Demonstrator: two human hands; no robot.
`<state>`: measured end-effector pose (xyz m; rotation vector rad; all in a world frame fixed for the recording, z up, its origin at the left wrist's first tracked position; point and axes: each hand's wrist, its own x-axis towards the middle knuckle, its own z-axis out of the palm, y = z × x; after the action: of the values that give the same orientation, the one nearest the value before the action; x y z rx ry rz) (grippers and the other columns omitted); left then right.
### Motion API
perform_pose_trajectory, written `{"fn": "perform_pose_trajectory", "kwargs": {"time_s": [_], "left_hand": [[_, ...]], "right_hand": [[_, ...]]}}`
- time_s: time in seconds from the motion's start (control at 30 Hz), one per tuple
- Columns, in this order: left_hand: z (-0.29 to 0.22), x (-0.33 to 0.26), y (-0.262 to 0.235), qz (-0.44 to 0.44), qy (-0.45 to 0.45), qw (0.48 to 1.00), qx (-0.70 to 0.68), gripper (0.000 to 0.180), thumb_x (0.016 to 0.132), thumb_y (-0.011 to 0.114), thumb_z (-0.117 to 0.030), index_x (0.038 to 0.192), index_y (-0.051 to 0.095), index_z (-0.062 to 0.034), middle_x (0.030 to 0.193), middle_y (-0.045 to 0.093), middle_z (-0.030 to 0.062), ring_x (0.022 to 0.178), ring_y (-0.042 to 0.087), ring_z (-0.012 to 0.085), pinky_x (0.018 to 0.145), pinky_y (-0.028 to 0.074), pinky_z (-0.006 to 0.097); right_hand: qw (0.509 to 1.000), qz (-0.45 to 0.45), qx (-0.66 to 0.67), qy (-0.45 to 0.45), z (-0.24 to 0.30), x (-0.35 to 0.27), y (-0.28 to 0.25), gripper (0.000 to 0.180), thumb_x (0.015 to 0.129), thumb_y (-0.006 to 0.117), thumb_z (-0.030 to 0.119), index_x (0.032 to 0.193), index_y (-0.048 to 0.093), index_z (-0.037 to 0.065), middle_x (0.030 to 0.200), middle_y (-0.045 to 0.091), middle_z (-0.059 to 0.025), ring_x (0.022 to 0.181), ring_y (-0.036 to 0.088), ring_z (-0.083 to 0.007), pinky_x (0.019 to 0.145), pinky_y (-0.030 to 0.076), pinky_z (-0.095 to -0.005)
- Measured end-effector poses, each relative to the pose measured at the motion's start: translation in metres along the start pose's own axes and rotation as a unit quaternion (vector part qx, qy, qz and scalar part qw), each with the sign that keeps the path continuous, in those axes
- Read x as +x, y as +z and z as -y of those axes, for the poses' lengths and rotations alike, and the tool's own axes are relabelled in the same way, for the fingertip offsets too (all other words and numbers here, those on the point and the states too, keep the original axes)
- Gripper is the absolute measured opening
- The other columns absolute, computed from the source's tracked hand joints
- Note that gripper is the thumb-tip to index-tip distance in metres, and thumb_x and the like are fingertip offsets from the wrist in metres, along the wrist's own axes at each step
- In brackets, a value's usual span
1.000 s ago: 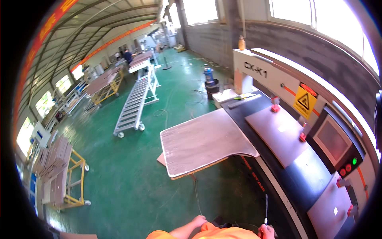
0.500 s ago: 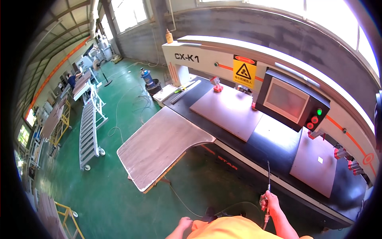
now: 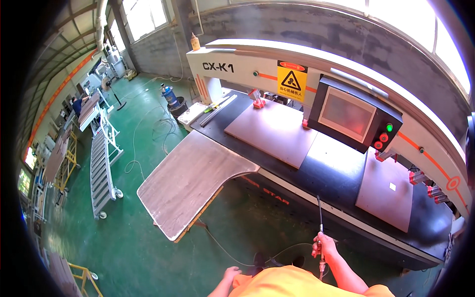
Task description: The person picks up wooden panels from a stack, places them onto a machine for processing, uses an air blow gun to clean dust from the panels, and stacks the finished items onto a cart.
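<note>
My right hand is closed around an air blow gun. Its long thin nozzle points up and away, over the front edge of the black machine table. A hose runs down from its lower end. Low beside my orange shirt, my left hand is loosely curled, with nothing visible in it. Two brownish panels lie on the machine table, a larger left panel and a smaller right panel bearing a small white square. A grey-brown board with one curved edge juts out at the table's left end.
Above the table spans a white machine beam carrying a control screen and red-footed clamps. To the left stand a roller conveyor and a blue canister. Hoses cross the green floor. Another person works far left.
The whole view has shifted, so the machine and board appear slightly farther left. My right hand with the air blow gun has moved a little left in the picture. Both hands keep their hold.
</note>
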<state>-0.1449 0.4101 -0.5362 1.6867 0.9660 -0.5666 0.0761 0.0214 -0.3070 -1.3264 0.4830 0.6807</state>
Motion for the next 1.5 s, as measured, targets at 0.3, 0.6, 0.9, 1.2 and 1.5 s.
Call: {"fn": "perform_pose_trajectory", "kwargs": {"time_s": [0.3, 0.6, 0.9, 1.2, 1.5], "left_hand": [[0.035, 0.003, -0.04, -0.05, 0.011, 0.998, 0.046, 0.044, 0.08, 0.068, -0.021, 0.116, 0.064, 0.0027, 0.11, 0.069, 0.0174, 0.099, 0.067, 0.0268, 0.086, 0.053, 0.035], [-0.001, -0.013, -0.08, -0.095, 0.042, 0.987, 0.126, 0.033, 0.077, 0.058, -0.026, 0.098, 0.07, -0.0039, 0.102, 0.068, 0.0203, 0.098, 0.066, 0.0371, 0.084, 0.052, 0.045], [0.023, -0.058, -0.059, -0.09, -0.038, 0.992, 0.077, 0.035, 0.079, 0.058, -0.024, 0.106, 0.069, -0.0046, 0.113, 0.066, 0.0206, 0.103, 0.064, 0.0372, 0.088, 0.051, 0.045], [-0.002, -0.06, -0.026, -0.12, -0.032, 0.988, 0.093, 0.038, 0.079, 0.058, -0.029, 0.103, 0.069, -0.0026, 0.11, 0.066, 0.0225, 0.103, 0.064, 0.0379, 0.088, 0.051, 0.045], [0.113, -0.017, 0.075, -0.089, -0.037, 0.98, -0.171, 0.032, 0.083, 0.065, -0.026, 0.105, 0.07, -0.0038, 0.094, 0.072, 0.013, 0.088, 0.068, 0.023, 0.08, 0.052, 0.036]], "right_hand": [[0.999, -0.006, -0.035, 0.012, 0.001, 0.023, 0.051, 0.038, 0.099, 0.048, 0.042, 0.092, 0.052, 0.005, 0.061, 0.054, -0.0062, 0.048, 0.056, -0.0222, 0.046, 0.048, -0.0363], [0.991, -0.097, -0.05, 0.073, 0.01, 0.024, 0.1, 0.044, 0.098, 0.044, 0.054, 0.082, 0.055, 0.015, 0.063, 0.049, 0.0016, 0.052, 0.046, -0.0158, 0.045, 0.038, -0.03], [0.991, -0.023, -0.11, 0.067, 0.023, 0.073, 0.096, 0.051, 0.093, 0.047, 0.06, 0.102, 0.059, 0.011, 0.073, 0.049, -0.0011, 0.062, 0.048, -0.0194, 0.055, 0.043, -0.0353], [0.996, 0.068, -0.016, 0.059, 0.025, 0.091, 0.049, 0.048, 0.089, 0.05, 0.064, 0.076, 0.048, 0.018, 0.053, 0.029, 0.0027, 0.044, 0.028, -0.0179, 0.042, 0.028, -0.0336], [0.921, 0.249, -0.298, 0.044, 0.028, 0.04, 0.014, 0.037, 0.096, 0.054, 0.039, 0.091, 0.059, 0.003, 0.059, 0.053, -0.0079, 0.042, 0.051, -0.019, 0.041, 0.043, -0.0322]]}}
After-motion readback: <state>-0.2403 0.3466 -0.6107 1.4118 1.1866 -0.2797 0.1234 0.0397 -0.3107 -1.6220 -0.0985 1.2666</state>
